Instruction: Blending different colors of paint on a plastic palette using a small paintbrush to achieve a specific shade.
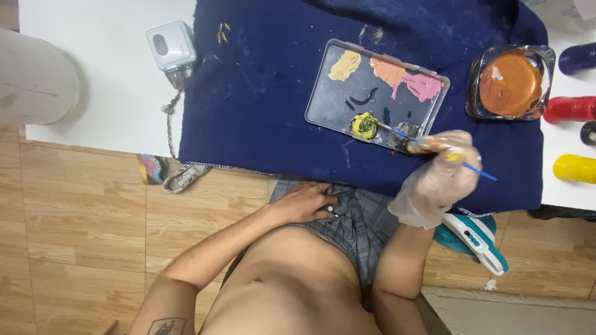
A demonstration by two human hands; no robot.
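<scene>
My right hand (pixel 436 180), in a thin clear glove, is shut on a blue-handled paintbrush (pixel 434 151). The brush tip touches a yellow-green blob of paint (pixel 364 125) near the front edge of a clear rectangular palette tray (pixel 329 93). The tray also carries smears of ochre, peach, pink and black paint. It lies on a dark blue cloth (pixel 261 93) spread over a white table. My left hand (pixel 308 203) is bare and rests flat on my lap on grey checked shorts, below the cloth's edge, holding nothing.
A square glass dish of orange-brown liquid (pixel 511 82) stands right of the tray. Purple (pixel 577 58), red (pixel 570 109) and yellow (pixel 573 168) paint bottles lie at the right edge. A small grey-white device (pixel 171 46) with a cord sits at the left. Wooden floor below.
</scene>
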